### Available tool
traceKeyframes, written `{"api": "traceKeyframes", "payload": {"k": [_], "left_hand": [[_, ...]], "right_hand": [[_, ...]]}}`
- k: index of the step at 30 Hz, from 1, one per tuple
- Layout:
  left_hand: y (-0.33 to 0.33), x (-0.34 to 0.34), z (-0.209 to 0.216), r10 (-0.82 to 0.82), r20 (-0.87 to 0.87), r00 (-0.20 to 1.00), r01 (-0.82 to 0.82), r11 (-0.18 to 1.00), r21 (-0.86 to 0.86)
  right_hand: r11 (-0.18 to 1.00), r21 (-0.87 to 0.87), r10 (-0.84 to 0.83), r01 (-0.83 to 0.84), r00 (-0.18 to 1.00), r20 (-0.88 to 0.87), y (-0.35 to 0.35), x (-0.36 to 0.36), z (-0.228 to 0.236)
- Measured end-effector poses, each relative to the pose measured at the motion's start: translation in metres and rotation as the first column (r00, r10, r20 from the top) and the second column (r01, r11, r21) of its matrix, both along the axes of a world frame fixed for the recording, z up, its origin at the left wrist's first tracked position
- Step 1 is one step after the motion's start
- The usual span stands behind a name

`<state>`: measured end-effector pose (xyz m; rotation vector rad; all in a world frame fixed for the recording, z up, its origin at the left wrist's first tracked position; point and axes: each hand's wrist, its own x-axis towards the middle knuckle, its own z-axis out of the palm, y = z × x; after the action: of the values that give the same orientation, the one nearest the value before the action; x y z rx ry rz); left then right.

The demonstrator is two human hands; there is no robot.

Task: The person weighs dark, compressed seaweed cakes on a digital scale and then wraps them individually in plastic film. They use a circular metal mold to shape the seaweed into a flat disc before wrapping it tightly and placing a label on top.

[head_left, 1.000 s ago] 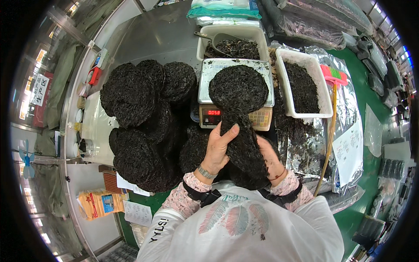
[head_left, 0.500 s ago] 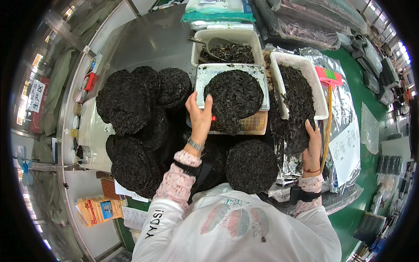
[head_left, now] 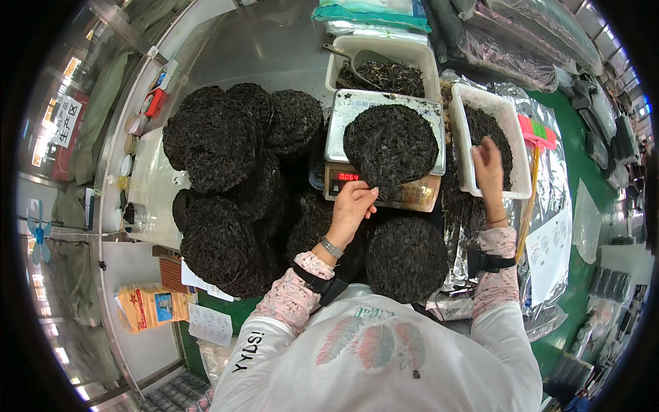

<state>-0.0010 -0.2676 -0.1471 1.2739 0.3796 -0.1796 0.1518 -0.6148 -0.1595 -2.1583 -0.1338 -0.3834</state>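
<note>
A dark, round cake that looks like dried seaweed lies on the metal pan of a digital scale. Its narrower near end hangs over the scale's front panel, where a red display glows. My left hand is at that hanging end, thumb and fingertips pinched together on its edge. Over the white bin on the right, my right hand hovers above loose dark flakes. Its fingers are blurred, so whether they hold anything is hidden. Another round cake lies in front of the scale.
Several dark round cakes are piled on the left. Behind the scale stands a second white bin with flakes and a scoop. A pink-headed brush with a yellow handle lies along the right bin, on silvery sheeting.
My left hand has moved from the cake's left side to its near end, and its fingers have closed. My right hand has left the dark clump at the right bin's near edge and moved over the bin.
</note>
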Motion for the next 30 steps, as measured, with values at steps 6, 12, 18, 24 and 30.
{"api": "traceKeyframes", "payload": {"k": [6, 12, 18, 24, 30], "left_hand": [[0.005, 0.036, 0.007, -0.058, 0.327, 0.943, -0.192, 0.706, 0.681], [0.036, 0.096, -0.039, -0.020, 0.190, 0.982, -0.119, 0.713, 0.691], [0.017, 0.096, -0.011, 0.027, 0.110, 0.994, -0.090, 0.774, 0.627], [0.029, 0.049, 0.049, 0.197, 0.204, 0.959, -0.271, 0.849, 0.454], [0.109, -0.059, 0.148, 0.469, 0.419, 0.777, -0.530, 0.847, 0.035]], "right_hand": [[0.981, 0.120, 0.175, -0.153, 0.963, -0.203, 0.069, -0.007, 0.000], [0.923, 0.386, 0.195, -0.004, 0.868, -0.457, 0.108, -0.010, -0.010], [0.832, 0.554, 0.273, 0.022, 0.854, -0.444, 0.132, -0.021, -0.011], [0.611, 0.791, 0.463, 0.034, 0.795, -0.392, 0.134, -0.047, 0.037], [0.600, 0.774, 0.599, -0.204, 0.756, -0.265, 0.142, -0.084, 0.108]]}}
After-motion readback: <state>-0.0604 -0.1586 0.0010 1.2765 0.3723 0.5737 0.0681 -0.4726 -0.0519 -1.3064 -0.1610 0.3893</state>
